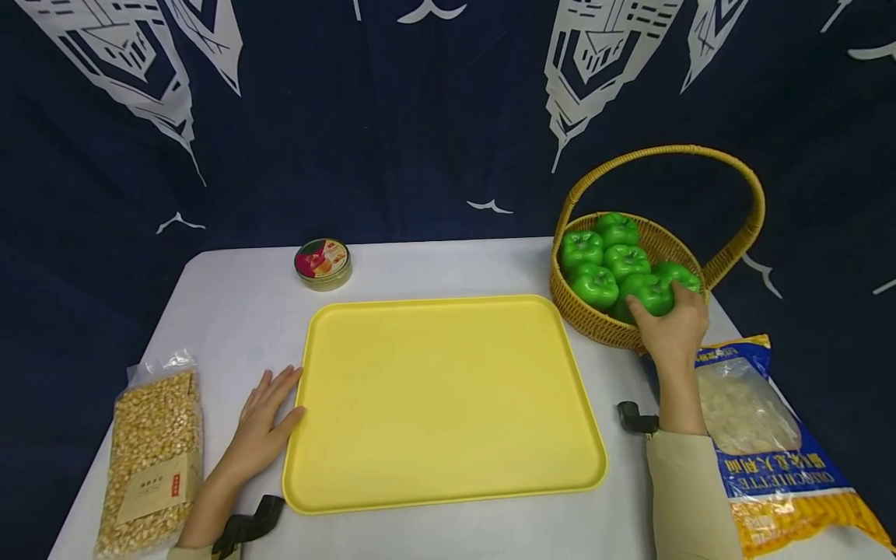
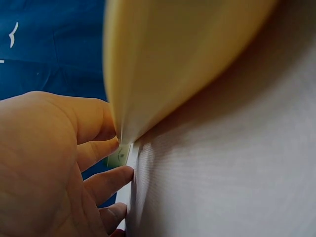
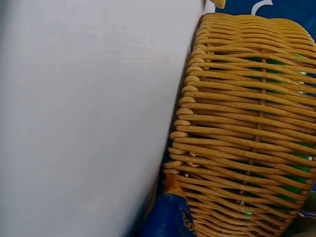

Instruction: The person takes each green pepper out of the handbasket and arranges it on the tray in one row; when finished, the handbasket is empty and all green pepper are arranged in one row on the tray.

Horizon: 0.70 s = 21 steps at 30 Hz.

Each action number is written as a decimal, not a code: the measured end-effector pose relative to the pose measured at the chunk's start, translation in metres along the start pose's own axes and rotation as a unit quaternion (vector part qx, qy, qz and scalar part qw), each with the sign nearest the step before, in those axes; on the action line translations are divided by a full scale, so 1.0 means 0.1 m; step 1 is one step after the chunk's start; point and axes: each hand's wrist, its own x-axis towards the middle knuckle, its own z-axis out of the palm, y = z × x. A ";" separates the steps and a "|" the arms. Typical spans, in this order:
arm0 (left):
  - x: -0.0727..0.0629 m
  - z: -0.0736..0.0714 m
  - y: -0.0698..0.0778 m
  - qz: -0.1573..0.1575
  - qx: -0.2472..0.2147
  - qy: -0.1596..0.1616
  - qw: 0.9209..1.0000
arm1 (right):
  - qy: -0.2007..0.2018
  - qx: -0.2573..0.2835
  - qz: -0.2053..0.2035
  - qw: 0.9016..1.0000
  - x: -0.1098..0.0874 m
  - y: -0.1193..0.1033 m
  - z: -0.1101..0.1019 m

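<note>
At the right, a woven basket (image 1: 592, 317) with a tall handle holds several green bell peppers (image 1: 593, 286). My right hand (image 1: 673, 330) reaches over its near rim, thumb and fingers around the front green bell pepper (image 1: 648, 293). The basket's woven side (image 3: 242, 113) fills much of the right wrist view, where the grip is out of sight. A yellow tray (image 1: 448, 397) lies flat in the middle of the table. My left hand (image 1: 257, 432) rests at its left edge, fingers extended; in the left wrist view the fingertips are by the tray's rim (image 2: 148, 64).
A bag of corn kernels (image 1: 150, 443) lies at the far left. Behind the tray sits a small round tin (image 1: 323, 264). A blue and yellow pasta bag (image 1: 777, 443) lies beside my right forearm, its top near the basket. A dark patterned cloth (image 1: 392, 124) hangs behind the table.
</note>
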 end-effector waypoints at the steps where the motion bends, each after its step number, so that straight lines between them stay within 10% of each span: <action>1: 0.00 0.00 0.00 0.001 0.000 0.000 1.000 | 0.003 0.003 -0.001 1.000 0.00 -0.01 -0.01; 21: 0.02 0.01 -0.02 -0.001 0.009 0.001 1.000 | 0.064 0.055 -0.016 0.996 -0.15 -0.46 -0.35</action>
